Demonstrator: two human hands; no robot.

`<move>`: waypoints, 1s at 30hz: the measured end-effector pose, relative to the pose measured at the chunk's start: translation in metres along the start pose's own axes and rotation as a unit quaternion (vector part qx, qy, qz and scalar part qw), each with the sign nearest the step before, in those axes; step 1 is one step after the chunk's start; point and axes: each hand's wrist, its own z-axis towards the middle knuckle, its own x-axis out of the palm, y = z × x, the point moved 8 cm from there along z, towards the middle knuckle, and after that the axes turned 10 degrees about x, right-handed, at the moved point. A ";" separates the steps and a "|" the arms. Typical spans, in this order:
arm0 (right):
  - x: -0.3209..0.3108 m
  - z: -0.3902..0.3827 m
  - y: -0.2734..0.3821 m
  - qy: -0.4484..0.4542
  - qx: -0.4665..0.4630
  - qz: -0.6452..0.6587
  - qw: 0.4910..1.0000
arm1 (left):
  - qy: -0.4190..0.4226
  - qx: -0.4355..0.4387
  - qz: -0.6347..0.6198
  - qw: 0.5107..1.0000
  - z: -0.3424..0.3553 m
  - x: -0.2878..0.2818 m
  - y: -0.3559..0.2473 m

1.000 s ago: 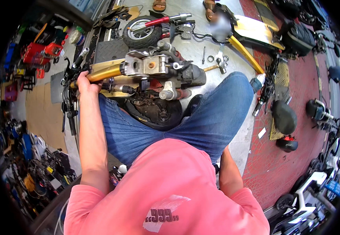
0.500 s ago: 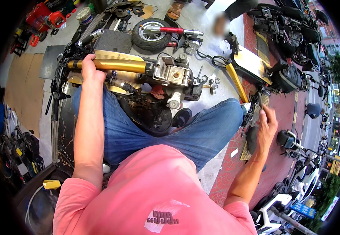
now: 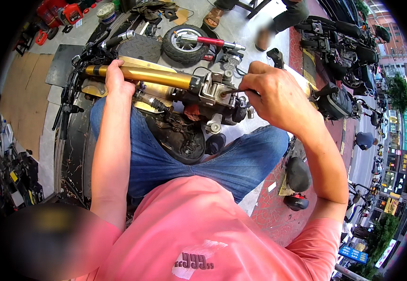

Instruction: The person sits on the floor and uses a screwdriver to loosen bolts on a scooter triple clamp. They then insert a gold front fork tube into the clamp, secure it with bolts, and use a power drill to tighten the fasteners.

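Note:
A gold tube (image 3: 159, 77) runs across my lap, and my left hand (image 3: 118, 78) grips it near its left end. Its right end joins a silver metal bracket (image 3: 211, 88) with a bolt in the middle. My right hand (image 3: 271, 92) is closed on a slim metal tool (image 3: 230, 92), whose tip meets that bolt. Under the bracket and tube are dark scooter parts (image 3: 180, 140), a silver spring damper (image 3: 149, 100) and a red rag (image 3: 192, 112). Handlebars with cables (image 3: 77, 75) lie past my left hand.
A loose wheel (image 3: 181, 51) and red fork leg (image 3: 210, 41) lie ahead, near another person's sandalled foot (image 3: 211, 20). Oil containers (image 3: 74, 14) and cardboard (image 3: 25, 107) are at left. Parked motorbikes (image 3: 337, 44) line the right. A blurred round shape (image 3: 58, 241) covers the lower left.
My right hand has risen from beside my body, carrying the tool leftward and forward onto the bracket's bolt. My left hand stays on the gold tube.

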 end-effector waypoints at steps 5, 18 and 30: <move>0.003 0.014 0.022 0.042 -0.044 -0.117 0.991 | -0.009 -0.002 -0.017 1.000 0.005 -0.001 0.002; 0.000 0.028 0.043 0.043 -0.093 0.123 0.987 | -0.012 0.003 -0.016 1.000 -0.003 0.002 -0.001; 0.006 0.016 0.010 0.078 -0.125 0.313 0.938 | 0.003 -0.028 -0.012 1.000 0.000 -0.002 -0.008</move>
